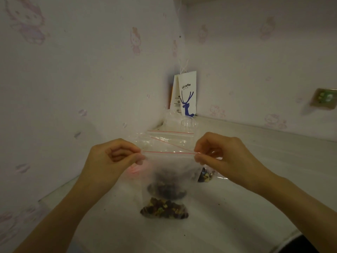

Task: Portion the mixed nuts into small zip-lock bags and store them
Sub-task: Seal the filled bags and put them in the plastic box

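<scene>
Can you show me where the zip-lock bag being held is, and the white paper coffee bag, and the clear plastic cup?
zip-lock bag (169, 153): head view, middle of its red zip strip.
paper coffee bag (187, 92): head view, its printed front face.
clear plastic cup (188, 125): head view, its near wall.

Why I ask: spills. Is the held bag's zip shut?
Looks shut: the red zip is one taut line between left hand and right hand.

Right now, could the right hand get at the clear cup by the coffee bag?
Probably not yet: the right hand pinches a corner of the zip-lock bag. Once freed, only empty bags lie between it and the cup.
</scene>
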